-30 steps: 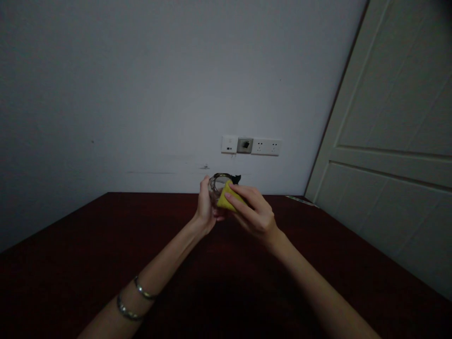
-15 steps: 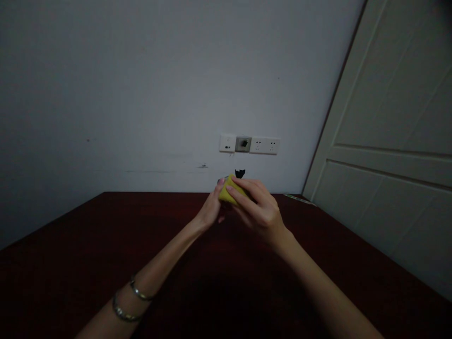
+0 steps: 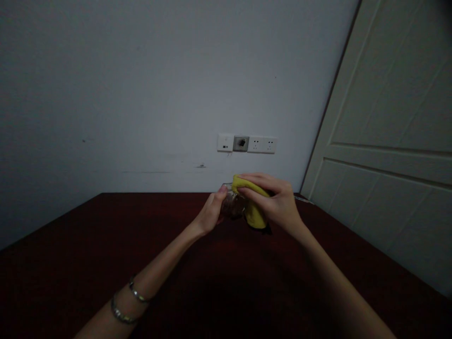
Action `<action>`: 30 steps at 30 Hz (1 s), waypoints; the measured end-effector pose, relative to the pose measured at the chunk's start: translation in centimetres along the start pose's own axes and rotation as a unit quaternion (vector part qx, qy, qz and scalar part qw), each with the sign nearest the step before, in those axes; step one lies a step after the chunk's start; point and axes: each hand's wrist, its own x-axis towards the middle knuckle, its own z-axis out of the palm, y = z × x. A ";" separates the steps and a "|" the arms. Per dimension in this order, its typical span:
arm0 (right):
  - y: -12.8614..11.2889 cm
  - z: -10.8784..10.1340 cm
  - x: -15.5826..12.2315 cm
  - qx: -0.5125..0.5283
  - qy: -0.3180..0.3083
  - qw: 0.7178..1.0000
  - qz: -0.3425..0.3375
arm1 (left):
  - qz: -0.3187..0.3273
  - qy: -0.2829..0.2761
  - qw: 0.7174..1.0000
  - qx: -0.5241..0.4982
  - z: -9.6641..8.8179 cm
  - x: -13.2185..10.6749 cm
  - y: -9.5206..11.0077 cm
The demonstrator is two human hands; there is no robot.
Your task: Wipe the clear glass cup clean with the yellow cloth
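Note:
My left hand (image 3: 211, 211) is closed around a clear, see-through glass (image 3: 233, 203), thumb along its upper edge. In my right hand (image 3: 277, 200) is a yellow cloth (image 3: 257, 214), pinched between thumb and fingers, its lower part hanging down. A dark edge shows under the cloth. The cloth lies against the glass's right side near the top and covers part of it. Both hands are above the dark red table, in the middle of the view. The exact shape of the glass is hard to make out in the dim light.
The dark red tabletop (image 3: 141, 235) runs back to a pale wall (image 3: 158, 94). Socket plates (image 3: 247, 143) are fixed to that wall behind my hands. A white panelled door (image 3: 388, 141) stands along the right side. A thin flat strip (image 3: 304, 199) lies at the table's back right corner.
My right hand has moved right and slightly down with the cloth, which now hangs unfolded lower. More of the glass shows beside my left hand, which has barely moved.

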 end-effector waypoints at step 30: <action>0.5 1.9 0.0 0.174 0.053 0.956 0.229 | 0.024 0.046 0.994 -0.096 2.1 -0.5 2.5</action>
